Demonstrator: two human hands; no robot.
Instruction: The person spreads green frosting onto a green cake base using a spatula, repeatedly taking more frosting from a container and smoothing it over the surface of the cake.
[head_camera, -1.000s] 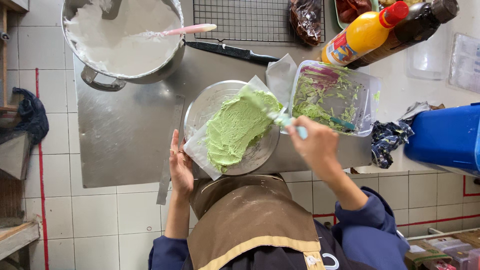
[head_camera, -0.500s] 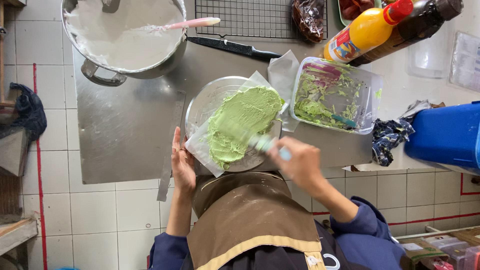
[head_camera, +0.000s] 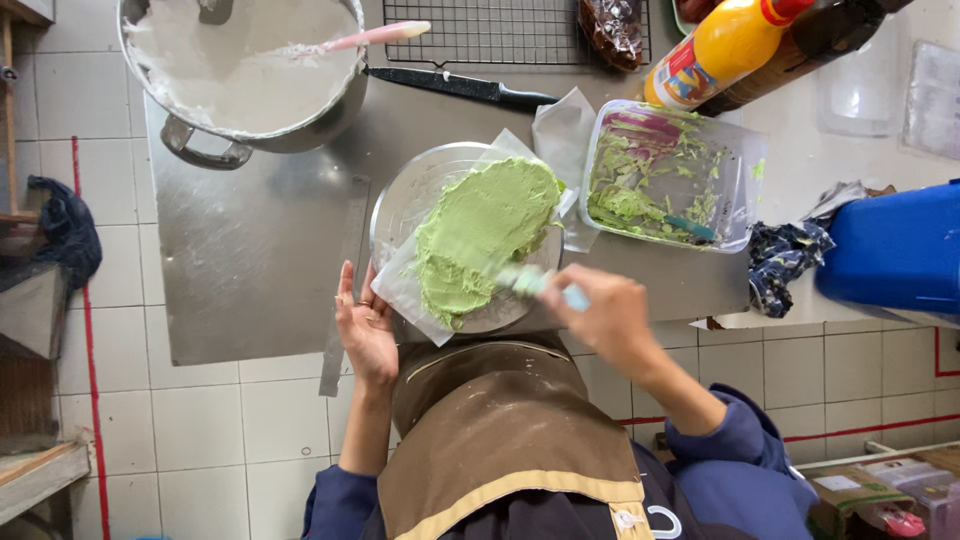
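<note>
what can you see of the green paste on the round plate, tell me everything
The green paste is pale, thick and matte, spread in a long uneven slab on a sheet of white paper over the round plate. Its surface shows smear marks. The right hand holds a blurred pale spatula against its lower right edge.

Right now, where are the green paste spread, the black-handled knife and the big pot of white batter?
Green paste spread (head_camera: 480, 235), head view, middle of the spread.
Black-handled knife (head_camera: 520, 97), head view, on its handle.
Pot of white batter (head_camera: 205, 152), head view, on its side handle.
</note>
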